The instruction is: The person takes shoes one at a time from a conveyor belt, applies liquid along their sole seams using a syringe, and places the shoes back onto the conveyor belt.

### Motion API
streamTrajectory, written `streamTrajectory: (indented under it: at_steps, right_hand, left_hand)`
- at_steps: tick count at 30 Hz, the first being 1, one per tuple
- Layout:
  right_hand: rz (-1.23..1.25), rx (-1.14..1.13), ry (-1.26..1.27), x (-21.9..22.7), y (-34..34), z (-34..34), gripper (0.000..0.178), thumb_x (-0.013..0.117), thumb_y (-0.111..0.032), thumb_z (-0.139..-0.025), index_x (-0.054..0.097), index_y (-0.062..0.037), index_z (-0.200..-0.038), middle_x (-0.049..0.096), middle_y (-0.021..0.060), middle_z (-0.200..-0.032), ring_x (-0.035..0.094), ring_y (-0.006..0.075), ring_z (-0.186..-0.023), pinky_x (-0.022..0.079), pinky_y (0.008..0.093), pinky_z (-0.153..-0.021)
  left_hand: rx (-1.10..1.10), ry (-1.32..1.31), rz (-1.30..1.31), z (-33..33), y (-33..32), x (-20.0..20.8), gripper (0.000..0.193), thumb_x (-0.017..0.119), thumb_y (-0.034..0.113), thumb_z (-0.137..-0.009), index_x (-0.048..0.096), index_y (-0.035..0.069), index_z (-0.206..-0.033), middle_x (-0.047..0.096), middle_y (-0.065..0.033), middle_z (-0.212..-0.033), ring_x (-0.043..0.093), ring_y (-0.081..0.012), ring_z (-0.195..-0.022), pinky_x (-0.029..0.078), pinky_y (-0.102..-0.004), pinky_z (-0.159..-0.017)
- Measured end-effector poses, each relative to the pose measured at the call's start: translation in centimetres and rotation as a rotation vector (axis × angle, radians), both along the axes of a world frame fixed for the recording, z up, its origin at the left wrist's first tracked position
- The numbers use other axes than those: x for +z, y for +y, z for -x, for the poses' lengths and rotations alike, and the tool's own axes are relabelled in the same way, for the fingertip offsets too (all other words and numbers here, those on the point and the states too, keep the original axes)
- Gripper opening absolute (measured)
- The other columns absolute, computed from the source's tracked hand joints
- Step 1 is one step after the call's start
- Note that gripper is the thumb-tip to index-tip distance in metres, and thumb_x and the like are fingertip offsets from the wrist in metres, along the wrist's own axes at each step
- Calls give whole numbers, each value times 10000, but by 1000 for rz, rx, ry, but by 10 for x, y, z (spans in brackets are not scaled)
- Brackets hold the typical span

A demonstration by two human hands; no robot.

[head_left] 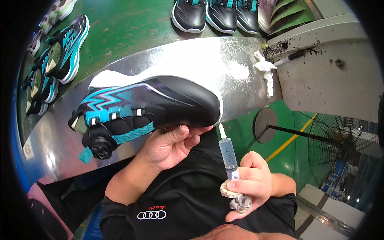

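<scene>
A black and teal sneaker (172, 98) with a white sole (156, 72) is tilted on its side, toe to the right, over the metal bench edge. My left hand (170, 146) grips it from the near side, some fingers hidden beneath the toe half. On its upper sits a round black dial (102, 146). My right hand (254, 182) holds a clear syringe (229, 154), its plunger end wrapped in crumpled whitish material (241, 203). The white nozzle (222, 130) points up at the toe, its tip at the seam between sole and upper, touching or very close.
The shiny metal ledge (132, 66) borders a green work surface (132, 32). Several similar shoes (68, 50) stand at far left, more black shoes (190, 16) at the back. A white crumpled, glue-like scrap (265, 68) and a black marker (290, 58) lie right. A fan (340, 148) stands lower right.
</scene>
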State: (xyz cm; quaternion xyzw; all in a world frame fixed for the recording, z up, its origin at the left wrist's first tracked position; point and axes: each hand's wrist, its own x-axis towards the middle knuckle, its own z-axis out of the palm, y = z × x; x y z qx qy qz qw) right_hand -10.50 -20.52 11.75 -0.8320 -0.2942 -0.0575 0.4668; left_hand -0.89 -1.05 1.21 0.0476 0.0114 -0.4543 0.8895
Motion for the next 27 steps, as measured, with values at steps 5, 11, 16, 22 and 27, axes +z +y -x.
streamTrajectory:
  at_steps: [5, 11, 16, 22, 27]
  right_hand:
    - [88, -17, -138, -11, 8, -4, 510, 753, -404, -681, 611, -49, -1019, 633, 36, -834, 391, 139, -533, 313, 262, -520]
    - [155, -20, -210, -18, 11, -4, 463, 761, -379, -661, 614, -82, -984, 612, 9, -801, 392, 138, -539, 311, 260, -523]
    - [191, -30, -243, -21, 11, -2, 488, 775, -384, -622, 621, -79, -971, 608, 10, -792, 394, 139, -540, 312, 261, -522]
    - [201, -31, -246, -23, 14, -4, 591, 804, -460, -595, 597, -61, -978, 613, 11, -757, 407, 131, -550, 277, 283, -539]
    - [58, -57, -329, -25, 8, -2, 548, 786, -442, -607, 605, -75, -971, 557, 26, -741, 415, 164, -549, 321, 273, -514]
  left_hand:
    - [29, 19, 45, -1, 1, 9, 316, 584, 125, -887, 542, 42, -1189, 568, -159, -1206, 547, -269, -1140, 537, -279, -839]
    - [17, 44, 30, 1, 2, 13, 360, 604, 160, -878, 527, 50, -1212, 584, -145, -1184, 564, -259, -1119, 549, -279, -815]
    - [25, 41, 20, 3, 1, 15, 368, 597, 183, -884, 520, 57, -1222, 581, -135, -1193, 560, -255, -1125, 553, -277, -811]
    - [37, -33, 42, 3, 1, 6, 404, 547, 239, -914, 487, 64, -1273, 532, -138, -1261, 498, -265, -1197, 542, -271, -848]
    - [42, 67, -77, 6, 4, 15, 343, 609, 169, -879, 542, 69, -1200, 593, -118, -1179, 570, -260, -1111, 532, -311, -822]
